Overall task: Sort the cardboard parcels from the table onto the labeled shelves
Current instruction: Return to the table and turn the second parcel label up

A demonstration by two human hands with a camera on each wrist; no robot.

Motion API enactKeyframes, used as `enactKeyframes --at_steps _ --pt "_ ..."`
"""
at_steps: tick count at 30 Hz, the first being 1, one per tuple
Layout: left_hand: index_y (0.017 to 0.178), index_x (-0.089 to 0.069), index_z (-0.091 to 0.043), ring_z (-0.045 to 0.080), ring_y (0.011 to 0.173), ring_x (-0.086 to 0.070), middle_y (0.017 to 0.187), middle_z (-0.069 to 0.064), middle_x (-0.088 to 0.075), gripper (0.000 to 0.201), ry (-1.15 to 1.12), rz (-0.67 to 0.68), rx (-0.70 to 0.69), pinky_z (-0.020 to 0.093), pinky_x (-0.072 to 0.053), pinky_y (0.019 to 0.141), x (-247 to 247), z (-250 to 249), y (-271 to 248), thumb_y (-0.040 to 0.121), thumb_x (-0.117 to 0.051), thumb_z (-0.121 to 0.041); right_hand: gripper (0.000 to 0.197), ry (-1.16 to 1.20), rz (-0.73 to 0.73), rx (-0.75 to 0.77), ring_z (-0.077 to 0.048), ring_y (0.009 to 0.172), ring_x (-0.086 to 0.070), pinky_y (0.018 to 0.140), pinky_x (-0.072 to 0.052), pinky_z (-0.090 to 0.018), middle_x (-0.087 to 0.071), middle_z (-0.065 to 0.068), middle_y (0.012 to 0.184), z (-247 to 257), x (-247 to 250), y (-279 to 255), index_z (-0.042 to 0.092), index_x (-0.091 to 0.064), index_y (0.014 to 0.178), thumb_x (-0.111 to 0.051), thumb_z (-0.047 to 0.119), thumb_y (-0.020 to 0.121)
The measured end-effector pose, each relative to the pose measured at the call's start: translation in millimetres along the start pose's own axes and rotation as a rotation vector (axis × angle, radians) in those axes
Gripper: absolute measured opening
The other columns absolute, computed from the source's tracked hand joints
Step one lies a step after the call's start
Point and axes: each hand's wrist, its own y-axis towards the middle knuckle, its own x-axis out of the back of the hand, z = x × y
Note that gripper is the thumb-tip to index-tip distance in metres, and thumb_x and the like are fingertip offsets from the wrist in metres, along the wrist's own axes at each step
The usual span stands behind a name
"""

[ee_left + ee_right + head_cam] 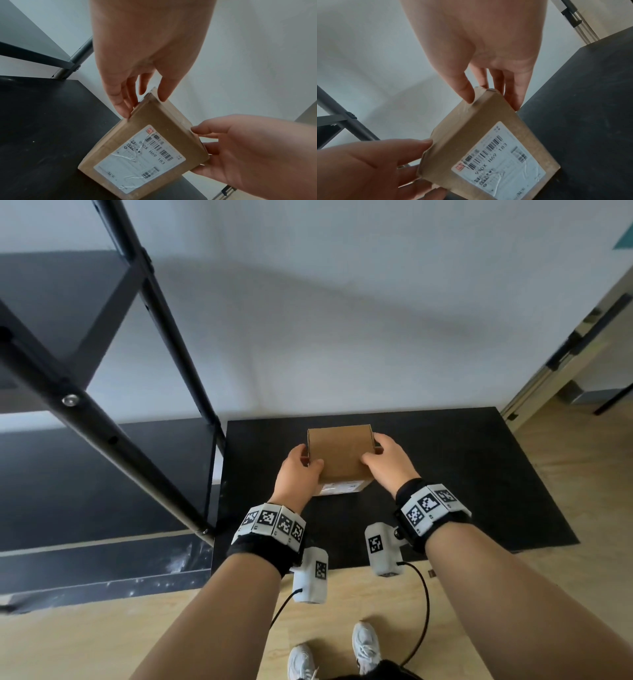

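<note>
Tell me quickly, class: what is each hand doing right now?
Left hand: grips the cardboard parcel by its left side.
Right hand: grips the same parcel by its right side.

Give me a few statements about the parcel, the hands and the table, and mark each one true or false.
1. Both hands hold the parcel. True: left hand, right hand.
2. The parcel's label faces the person. True.
3. Two parcels lie on the table. False: only one shows.
4. The shelf frame stands right of the table. False: it stands left.
5. The label carries barcodes. True.
</note>
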Motion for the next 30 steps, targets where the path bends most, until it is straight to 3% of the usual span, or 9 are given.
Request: enactKeyframes --at_steps 4,7,9,12,14,18,25,28,30 --pt "0.150 -0.045 -0.015 0.026 0.120 -0.062 0.136 0.008 -0.063 0.047 -0.085 -0.014 0.073 0.040 -0.052 0.102 -5.1 1.7 -0.3 0.104 -0.046 -0.024 0.041 0.016 0.081 -0.015 -0.018 0.108 -0.059 0.093 -0.048 -0.033 -0.061 0.001 0.122 -3.2 6.5 3.4 0.017 -0.054 0.135 -0.050 0.016 0.094" --pt "0.134 -0.059 -0.015 0.030 0.112 -0.066 0.115 0.008 -0.070 0.037 -0.081 0.004 0.073 0.034 -0.051 0.087 -8.9 4.5 -0.2 0.103 -0.039 -0.011 0.052 0.032 0.122 -0.036 -0.024 0.128 -0.053 0.106 -0.044 -0.043 -0.058 -0.002 0.139 -10.9 11.0 10.8 0.018 -0.050 0.144 -0.040 0.016 0.093" --pt "0.125 -0.062 -0.017 0.030 0.105 -0.068 0.106 0.004 -0.070 0.036 -0.029 0.013 0.060 0.038 -0.053 0.085 -10.1 7.7 -0.5 0.101 -0.039 -0.003 0.049 -0.011 0.128 -0.023 -0.025 0.127 -0.054 0.107 -0.044 -0.044 -0.059 -0.005 0.137 -13.4 12.4 12.5 0.016 -0.050 0.143 -0.041 0.012 0.095" --pt "0.131 -0.063 -0.014 0.027 0.107 -0.067 0.117 0.007 -0.071 0.040 0.051 0.007 0.073 0.038 -0.052 0.092 -13.9 13.8 1.4 0.100 -0.040 -0.002 0.048 -0.071 0.160 -0.013 -0.026 0.123 -0.056 0.104 -0.045 -0.041 -0.061 -0.008 0.134 -18.4 13.1 15.1 0.015 -0.049 0.142 -0.047 0.010 0.095" --pt "0.130 -0.065 -0.014 0.024 0.112 -0.066 0.121 0.006 -0.071 0.041 0.086 0.030 0.085 0.031 -0.048 0.091 -17.8 19.4 3.0 0.098 -0.042 -0.001 0.050 -0.097 0.187 -0.033 -0.027 0.122 -0.058 0.103 -0.045 -0.040 -0.062 -0.008 0.133 -25.0 10.2 19.0 0.014 -0.049 0.142 -0.051 0.011 0.092" --pt "0.134 -0.061 -0.015 0.020 0.113 -0.064 0.125 0.005 -0.070 0.037 0.069 0.049 0.129 0.028 -0.045 0.089 -26.1 25.6 5.0 0.100 -0.049 -0.007 0.040 -0.149 0.239 -0.044 -0.028 0.114 -0.063 0.095 -0.049 -0.037 -0.067 -0.010 0.126 -35.9 4.4 24.4 0.011 -0.057 0.133 -0.055 0.015 0.093" --pt "0.133 -0.063 -0.015 0.018 0.108 -0.063 0.113 -0.004 -0.068 0.035 0.019 -0.041 0.095 0.027 -0.044 0.085 -29.3 11.4 -2.1 0.100 -0.053 -0.013 0.039 -0.119 0.180 -0.004 -0.025 0.118 -0.061 0.091 -0.047 -0.032 -0.065 -0.007 0.131 -37.8 11.1 28.0 0.012 -0.056 0.136 -0.051 0.026 0.100" --pt "0.140 -0.057 -0.014 0.018 0.110 -0.062 0.126 0.001 -0.067 0.042 -0.017 -0.062 0.086 0.025 -0.046 0.083 -31.2 5.3 -5.5 0.098 -0.055 -0.009 0.036 -0.104 0.144 0.012 -0.024 0.111 -0.062 0.086 -0.046 -0.033 -0.067 -0.007 0.124 -35.6 17.0 29.0 0.011 -0.062 0.128 -0.049 0.032 0.100" --pt "0.142 -0.054 -0.015 0.016 0.107 -0.061 0.126 0.000 -0.065 0.043 -0.048 -0.066 0.086 0.021 -0.049 0.076 -33.5 3.3 -7.8 0.098 -0.055 -0.011 0.035 -0.109 0.129 0.014 -0.021 0.101 -0.062 0.085 -0.047 -0.035 -0.069 -0.007 0.117 -36.0 19.3 29.9 0.011 -0.064 0.122 -0.048 0.034 0.100"
